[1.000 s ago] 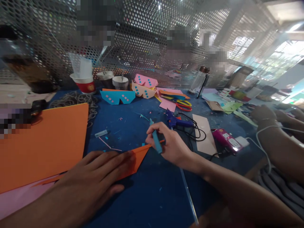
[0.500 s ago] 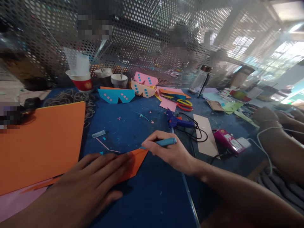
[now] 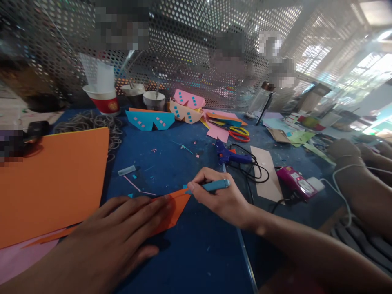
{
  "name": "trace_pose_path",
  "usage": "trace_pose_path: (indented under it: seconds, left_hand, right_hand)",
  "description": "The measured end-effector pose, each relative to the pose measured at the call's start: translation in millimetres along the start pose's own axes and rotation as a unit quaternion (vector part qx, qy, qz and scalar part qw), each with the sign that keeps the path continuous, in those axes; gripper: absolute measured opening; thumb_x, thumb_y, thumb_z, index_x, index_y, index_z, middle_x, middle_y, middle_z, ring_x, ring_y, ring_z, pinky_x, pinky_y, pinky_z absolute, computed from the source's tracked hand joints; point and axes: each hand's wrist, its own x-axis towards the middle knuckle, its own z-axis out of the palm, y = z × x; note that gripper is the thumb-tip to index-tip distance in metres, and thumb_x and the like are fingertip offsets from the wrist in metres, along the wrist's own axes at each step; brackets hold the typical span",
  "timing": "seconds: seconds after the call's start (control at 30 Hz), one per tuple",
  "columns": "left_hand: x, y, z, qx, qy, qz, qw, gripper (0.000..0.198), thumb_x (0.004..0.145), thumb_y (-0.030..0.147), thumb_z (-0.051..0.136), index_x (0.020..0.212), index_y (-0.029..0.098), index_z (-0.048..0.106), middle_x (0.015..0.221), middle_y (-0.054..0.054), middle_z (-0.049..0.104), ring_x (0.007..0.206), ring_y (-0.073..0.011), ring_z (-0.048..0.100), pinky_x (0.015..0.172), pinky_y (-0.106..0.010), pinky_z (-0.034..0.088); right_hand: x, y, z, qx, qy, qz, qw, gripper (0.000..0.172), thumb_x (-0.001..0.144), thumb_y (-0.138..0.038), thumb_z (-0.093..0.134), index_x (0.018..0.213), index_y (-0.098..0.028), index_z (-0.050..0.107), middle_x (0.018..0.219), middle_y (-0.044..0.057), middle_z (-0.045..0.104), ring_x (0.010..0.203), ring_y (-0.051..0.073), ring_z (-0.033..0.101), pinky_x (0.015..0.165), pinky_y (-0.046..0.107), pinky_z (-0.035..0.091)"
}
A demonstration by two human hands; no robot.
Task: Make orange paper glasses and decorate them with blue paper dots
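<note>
left hand [image 3: 116, 237] flat, fingers spread on orange fold [image 3: 174, 204] | right hand [image 3: 220, 198] pinching blue pen [image 3: 212, 185], tip at fold's point | table [image 3: 196, 253]

Cannot see most of folded orange paper [image 3: 176, 206] beneath left hand [image 3: 116, 241]. Cannot trace large orange sheet [image 3: 52, 183] past left edge. Cannot resolve blurred patches [image 3: 122, 28] behind far mesh [image 3: 183, 53].

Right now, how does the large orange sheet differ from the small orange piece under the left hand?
The large orange sheet lies flat, unfolded; the small orange piece is folded to a point and smaller. The left hand presses the piece, and the right hand has a blue tool at its tip; the sheet has neither. Both are orange paper on the table.
</note>
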Motion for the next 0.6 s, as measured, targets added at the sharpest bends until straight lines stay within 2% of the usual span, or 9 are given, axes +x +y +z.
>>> trace_pose_path:
  seconds: [0.1,0.6]
  left_hand:
    - [1.2,-0.3,-0.9,0.055,-0.009,0.041,0.998,0.060,0.109,0.064,0.055,0.163,0.036,0.054,0.153,0.001,0.071,0.124,-0.0291,0.067,0.106,-0.046,0.043]
    - [4.2,1.0,-3.5,0.066,-0.008,0.049,0.997,0.060,0.109,0.065,0.055,0.162,0.036,0.054,0.154,0.002,0.071,0.125,-0.0292,0.067,0.106,-0.045,0.042]
  right_hand:
    - [-0.2,1.7,0.2,-0.001,-0.003,-0.004,1.000,0.027,0.100,-0.038,0.072,0.080,-0.020,0.066,0.066,-0.006,0.053,0.059,0.009,0.042,0.053,0.024,0.035]
    - [-1.6,1.8,1.0,0.001,-0.021,0.014,1.000,0.027,0.101,-0.042,0.072,0.084,-0.021,0.068,0.067,-0.006,0.054,0.059,0.009,0.044,0.053,0.023,0.035]
